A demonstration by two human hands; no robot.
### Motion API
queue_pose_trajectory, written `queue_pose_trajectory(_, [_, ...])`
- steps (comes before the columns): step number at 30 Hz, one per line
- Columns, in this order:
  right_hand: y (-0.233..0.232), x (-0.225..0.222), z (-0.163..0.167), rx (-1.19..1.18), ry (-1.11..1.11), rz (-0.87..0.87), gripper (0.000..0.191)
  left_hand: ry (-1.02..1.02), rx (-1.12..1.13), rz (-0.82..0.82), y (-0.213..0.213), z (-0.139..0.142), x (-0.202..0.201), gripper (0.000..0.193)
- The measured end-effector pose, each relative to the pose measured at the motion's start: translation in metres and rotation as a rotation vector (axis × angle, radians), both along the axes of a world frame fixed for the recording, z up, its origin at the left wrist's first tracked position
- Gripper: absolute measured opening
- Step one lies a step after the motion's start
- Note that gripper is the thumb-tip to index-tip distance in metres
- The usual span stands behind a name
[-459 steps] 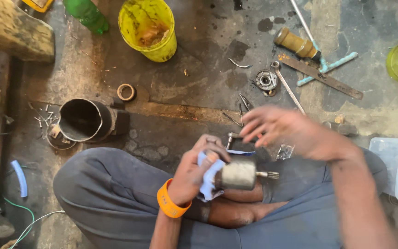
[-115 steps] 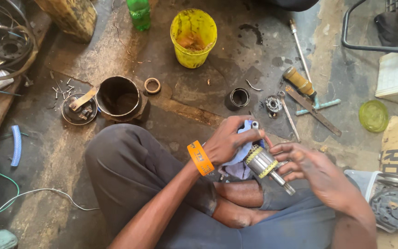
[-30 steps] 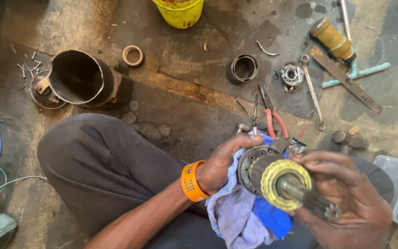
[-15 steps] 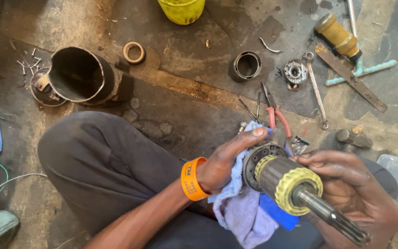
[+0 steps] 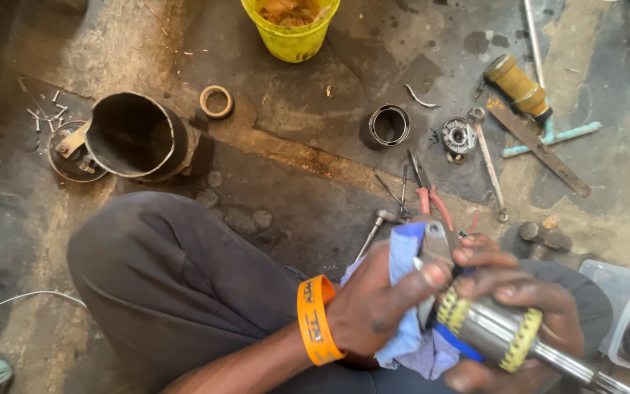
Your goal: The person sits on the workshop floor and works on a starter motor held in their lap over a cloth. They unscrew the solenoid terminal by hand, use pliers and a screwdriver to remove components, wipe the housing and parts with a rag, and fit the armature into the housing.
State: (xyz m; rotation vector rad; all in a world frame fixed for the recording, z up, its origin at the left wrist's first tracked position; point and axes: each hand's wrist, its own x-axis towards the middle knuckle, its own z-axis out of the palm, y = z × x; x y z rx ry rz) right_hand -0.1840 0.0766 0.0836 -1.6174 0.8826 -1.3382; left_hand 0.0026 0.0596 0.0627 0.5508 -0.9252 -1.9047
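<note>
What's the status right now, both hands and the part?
Left hand presses a blue cloth to the motor armature. Right hand wraps the armature, shaft pointing lower right. Pliers on floor just beyond, apart.

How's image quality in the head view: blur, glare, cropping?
Head view: floor tools such as the pliers and yellow bucket are sharp; left hand, cloth and motor armature are slightly soft; lighting is dim and even, with mild sheen on the armature only; the bucket is cropped at the top and the right hand at the bottom.

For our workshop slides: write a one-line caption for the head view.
Seated on a workshop floor, the left hand presses a blue cloth against a motor armature gripped in the right hand.
</note>
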Motion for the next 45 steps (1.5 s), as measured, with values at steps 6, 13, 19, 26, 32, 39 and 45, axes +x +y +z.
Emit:
queue_pose_trajectory(6, [0.014, 0.0, -0.014, 0.051, -0.176, -0.095, 0.047, -0.016, 0.032, -0.019, -0.004, 0.015, 0.001, 0.047])
queue_pose_trajectory(13, [0.021, 0.006, -0.038, 0.075, -0.28, -0.238, 0.027, -0.021, 0.128, -0.008, -0.013, 0.008, -0.006, 0.038])
queue_pose_trajectory(19, [0.012, 0.005, -0.032, 0.105, -0.321, -0.172, 0.02, -0.085, 0.082, 0.014, -0.015, 0.003, -0.015, 0.035])
queue_pose_trajectory(26, [0.015, 0.004, -0.029, 0.127, -0.316, -0.176, 0.017, -0.011, 0.078, -0.038, -0.014, -0.005, -0.017, 0.04])
queue_pose_trajectory(32, [0.015, -0.002, -0.024, 0.121, -0.335, -0.133, 0.017, 0.133, 0.131, -0.102, -0.012, -0.012, -0.019, 0.038])
queue_pose_trajectory(39, [0.014, -0.025, -0.021, 0.17, -0.511, -0.066, 0.018, 0.077, 0.033, -0.263, -0.006, -0.008, -0.006, 0.08])
queue_pose_trajectory(45, [0.016, -0.006, -0.03, 0.146, -0.358, -0.178, 0.016, 0.154, 0.223, -0.129, -0.004, -0.017, -0.025, 0.058])
